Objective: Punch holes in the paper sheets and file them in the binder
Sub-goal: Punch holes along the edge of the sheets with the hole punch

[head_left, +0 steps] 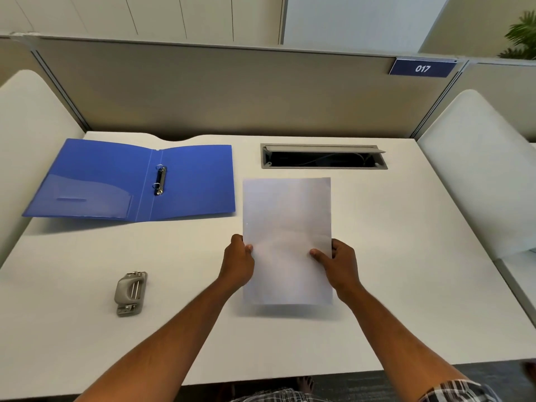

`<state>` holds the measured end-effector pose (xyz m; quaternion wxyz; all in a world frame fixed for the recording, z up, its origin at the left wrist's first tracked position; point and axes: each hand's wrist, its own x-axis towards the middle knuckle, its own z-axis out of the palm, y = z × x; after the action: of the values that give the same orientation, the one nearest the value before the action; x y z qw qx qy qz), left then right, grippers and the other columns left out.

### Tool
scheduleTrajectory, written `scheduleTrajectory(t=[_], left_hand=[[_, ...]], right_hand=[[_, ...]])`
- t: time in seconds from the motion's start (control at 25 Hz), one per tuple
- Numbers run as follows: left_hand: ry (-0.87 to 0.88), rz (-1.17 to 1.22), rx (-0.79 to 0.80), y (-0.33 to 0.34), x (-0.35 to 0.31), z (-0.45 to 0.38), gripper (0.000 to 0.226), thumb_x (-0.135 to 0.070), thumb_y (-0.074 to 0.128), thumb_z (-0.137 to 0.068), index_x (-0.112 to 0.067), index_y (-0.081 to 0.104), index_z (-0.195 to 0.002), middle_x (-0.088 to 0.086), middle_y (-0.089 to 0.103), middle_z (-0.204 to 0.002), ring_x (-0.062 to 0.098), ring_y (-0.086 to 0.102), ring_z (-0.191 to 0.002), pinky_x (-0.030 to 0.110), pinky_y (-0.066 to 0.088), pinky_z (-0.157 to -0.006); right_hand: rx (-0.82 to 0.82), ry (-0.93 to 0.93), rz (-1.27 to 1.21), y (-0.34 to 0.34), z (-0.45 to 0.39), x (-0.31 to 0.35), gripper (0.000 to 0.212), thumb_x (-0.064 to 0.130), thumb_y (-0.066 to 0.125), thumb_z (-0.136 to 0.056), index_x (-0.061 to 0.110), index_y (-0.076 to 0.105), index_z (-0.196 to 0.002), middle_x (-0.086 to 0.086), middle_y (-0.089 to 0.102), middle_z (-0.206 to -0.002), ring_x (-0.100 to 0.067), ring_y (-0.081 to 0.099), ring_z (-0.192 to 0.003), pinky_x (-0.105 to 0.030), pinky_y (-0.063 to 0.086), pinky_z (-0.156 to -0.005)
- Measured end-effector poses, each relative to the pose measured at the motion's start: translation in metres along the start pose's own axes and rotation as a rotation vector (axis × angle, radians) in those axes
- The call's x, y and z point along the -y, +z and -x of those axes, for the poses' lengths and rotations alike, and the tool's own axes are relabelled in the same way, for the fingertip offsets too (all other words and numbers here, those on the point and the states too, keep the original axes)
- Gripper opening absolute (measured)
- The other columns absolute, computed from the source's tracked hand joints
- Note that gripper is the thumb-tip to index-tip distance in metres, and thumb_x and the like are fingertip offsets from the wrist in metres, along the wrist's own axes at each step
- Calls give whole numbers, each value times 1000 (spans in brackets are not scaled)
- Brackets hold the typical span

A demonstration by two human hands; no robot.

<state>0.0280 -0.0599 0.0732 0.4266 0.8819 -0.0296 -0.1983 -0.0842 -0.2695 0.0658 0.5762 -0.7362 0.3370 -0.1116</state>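
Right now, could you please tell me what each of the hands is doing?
Left hand: grips the paper sheets at their left edge.
Right hand: grips the same sheets at their right edge.

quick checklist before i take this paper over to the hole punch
1. Paper sheets held on both sides: ok, left hand grips the left edge, right hand the right.
2. Sheets squared up: cannot tell, the edges look even but the sheet count is unclear.
3. Hole punch within reach: ok, it sits on the desk to the left of the left forearm.
4. Punch slot free: cannot tell from this angle.
5. Blue binder ready: ok, it lies open flat at back left.
6. Binder rings open: not ok, they look closed.
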Motion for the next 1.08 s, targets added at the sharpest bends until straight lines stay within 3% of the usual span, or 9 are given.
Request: scheduleTrajectory(t=[0.16,0.36,0.52,0.6,0.68,0.76,0.84,0.96,1.08], left_hand=[[-85,-31,109,8,-3,-20,29,-18,41,-103,-2,47,-127,14,55,-130,30,55,-116,35,45,-93],[-227,-14,183,37,-12,-46,36,-22,47,-100,-1,48,-129,15,54,-133,31,55,-119,34,46,-92],[-290,-16,164,61,-30,-71,21,-11,59,-88,1,61,-105,21,65,-115,33,65,-104,27,46,-69],[-304,-18,155,72,-41,-80,3,-6,59,-82,-5,58,-80,22,68,-107,34,68,-100,26,44,-63],[-302,-30,134,83,-47,-86,15,-3,58,-78,-6,51,-65,20,68,-90,32,70,-89,25,48,-60],[-284,-67,115,97,-51,-91,21,-1,57,-72,-9,46,-56,11,53,-58,24,59,-59,22,41,-48],[-249,-81,108,108,-52,-94,21,-1,57,-66,-11,43,-53,3,43,-52,20,40,-49,20,27,-44],[-215,-85,86,120,-56,-101,6,-4,59,-64,-8,57,-60,0,53,-54,16,43,-48,19,26,-38],[-210,-89,81,125,-61,-103,12,-4,56,-63,-11,48,-58,-4,47,-54,15,43,-47,19,26,-39]], right_hand=[[22,148,-75,-10,-16,2,16,9,83,-81,14,75,-94,-3,80,-92,-28,77,-84,-36,62,-70],[-48,282,35,-20,-45,-11,13,11,84,-77,13,77,-88,-4,79,-86,-31,76,-82,-43,63,-76],[-91,346,142,-31,-71,-18,9,11,83,-77,10,75,-81,-7,77,-84,-31,71,-78,-38,58,-71],[-117,379,182,-38,-86,-23,11,12,84,-76,7,74,-80,-9,76,-82,-29,69,-75,-33,55,-67],[-147,402,214,-43,-96,-29,17,14,85,-75,3,73,-81,-11,75,-81,-27,66,-71,-31,52,-65],[-164,422,250,-48,-106,-34,16,14,85,-75,4,73,-79,-8,74,-77,-25,64,-69,-30,49,-63],[-174,428,287,-53,-112,-36,13,13,84,-77,8,72,-75,-3,72,-72,-23,63,-66,-29,48,-61],[-190,430,332,-62,-125,-36,12,14,83,-77,10,72,-75,-2,72,-72,-23,64,-67,-31,50,-63],[-196,442,375,-64,-133,-34,11,17,82,-75,12,72,-76,-1,73,-74,-25,68,-73,-33,53,-66]])
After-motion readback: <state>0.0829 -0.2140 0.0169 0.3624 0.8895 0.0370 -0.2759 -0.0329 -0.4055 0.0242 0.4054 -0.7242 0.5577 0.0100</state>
